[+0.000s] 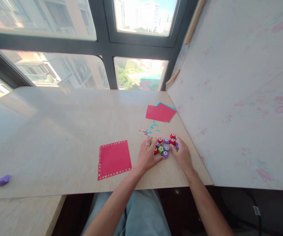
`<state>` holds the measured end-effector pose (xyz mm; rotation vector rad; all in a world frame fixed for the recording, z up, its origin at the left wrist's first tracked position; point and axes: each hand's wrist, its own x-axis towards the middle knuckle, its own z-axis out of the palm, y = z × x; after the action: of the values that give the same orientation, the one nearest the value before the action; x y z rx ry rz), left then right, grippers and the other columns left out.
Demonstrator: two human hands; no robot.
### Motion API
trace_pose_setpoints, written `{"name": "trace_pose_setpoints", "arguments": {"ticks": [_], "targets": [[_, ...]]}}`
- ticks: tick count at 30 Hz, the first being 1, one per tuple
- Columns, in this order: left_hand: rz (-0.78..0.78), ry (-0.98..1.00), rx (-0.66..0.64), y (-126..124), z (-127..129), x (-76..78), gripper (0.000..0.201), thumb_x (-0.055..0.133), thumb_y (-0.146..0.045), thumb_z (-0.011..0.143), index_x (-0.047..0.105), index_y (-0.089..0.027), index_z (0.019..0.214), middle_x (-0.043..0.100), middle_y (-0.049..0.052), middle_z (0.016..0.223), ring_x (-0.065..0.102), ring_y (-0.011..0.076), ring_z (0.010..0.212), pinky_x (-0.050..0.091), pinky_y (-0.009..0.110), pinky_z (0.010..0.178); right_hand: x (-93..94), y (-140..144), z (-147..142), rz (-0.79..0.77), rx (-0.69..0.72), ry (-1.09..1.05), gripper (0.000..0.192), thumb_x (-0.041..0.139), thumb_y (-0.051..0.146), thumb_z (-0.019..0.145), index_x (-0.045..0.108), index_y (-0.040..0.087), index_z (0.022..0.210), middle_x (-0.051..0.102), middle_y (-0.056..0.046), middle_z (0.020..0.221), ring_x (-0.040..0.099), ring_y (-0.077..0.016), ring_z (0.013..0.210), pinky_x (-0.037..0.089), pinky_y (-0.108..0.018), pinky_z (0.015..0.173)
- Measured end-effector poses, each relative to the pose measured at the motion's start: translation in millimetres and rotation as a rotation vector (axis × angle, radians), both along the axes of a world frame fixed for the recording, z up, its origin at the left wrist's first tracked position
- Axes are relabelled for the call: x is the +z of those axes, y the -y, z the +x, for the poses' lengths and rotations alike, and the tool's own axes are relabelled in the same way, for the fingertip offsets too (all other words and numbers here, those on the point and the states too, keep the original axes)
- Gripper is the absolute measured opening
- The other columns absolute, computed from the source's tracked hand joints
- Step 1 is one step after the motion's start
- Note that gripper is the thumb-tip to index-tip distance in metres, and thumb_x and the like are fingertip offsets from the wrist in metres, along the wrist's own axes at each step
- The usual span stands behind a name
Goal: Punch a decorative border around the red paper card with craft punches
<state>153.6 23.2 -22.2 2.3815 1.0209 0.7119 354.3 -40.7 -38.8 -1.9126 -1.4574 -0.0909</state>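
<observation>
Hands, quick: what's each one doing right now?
Left hand: open, fingers resting on the cluster of small paper punches, gripping none.
Right hand: open, fingertips against the cluster's right side, nothing held.

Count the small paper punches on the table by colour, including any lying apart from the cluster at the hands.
Red punches: 4
Purple punches: 6, one lying apart near the table's left edge
Green punches: 1 clearly showing; the hands may hide more
Total: 11
</observation>
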Motion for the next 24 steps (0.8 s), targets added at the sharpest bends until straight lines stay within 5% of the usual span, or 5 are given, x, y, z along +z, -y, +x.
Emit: {"name": "trace_pose_setpoints", "arguments": {"ticks": [12, 24], "targets": [[0.034, 0.053, 0.033, 10.8, -4.6, 4.6, 0.044, 0.069, -0.026, 0.084, 0.052, -0.019, 0.124, 0.056, 0.012, 0.121, 0.054, 0.0288, 0.116, 0.047, 0.047, 0.100, -0.5, 4.6, -3.9, -0.006, 0.018, 0.169, 0.038, 0.046, 0.034, 0.095, 0.060, 0.013, 0.124, 0.065, -0.019, 0.120, 0.058, -0.0307, 0.112, 0.047, -0.049, 0.099], [0.078, 0.003, 0.120, 39.5, -18.2, 0.0, 0.042, 0.057, -0.023, 0.091, 0.048, -0.019, 0.131, 0.048, 0.018, 0.139, 0.047, 0.0317, 0.131, 0.043, 0.052, 0.107, -0.3, 5.2, -6.2, 0.011, 0.008, 0.130, 0.037, 0.046, 0.035, 0.094, 0.060, 0.015, 0.121, 0.064, -0.017, 0.119, 0.056, -0.0306, 0.112, 0.046, -0.050, 0.099]]}}
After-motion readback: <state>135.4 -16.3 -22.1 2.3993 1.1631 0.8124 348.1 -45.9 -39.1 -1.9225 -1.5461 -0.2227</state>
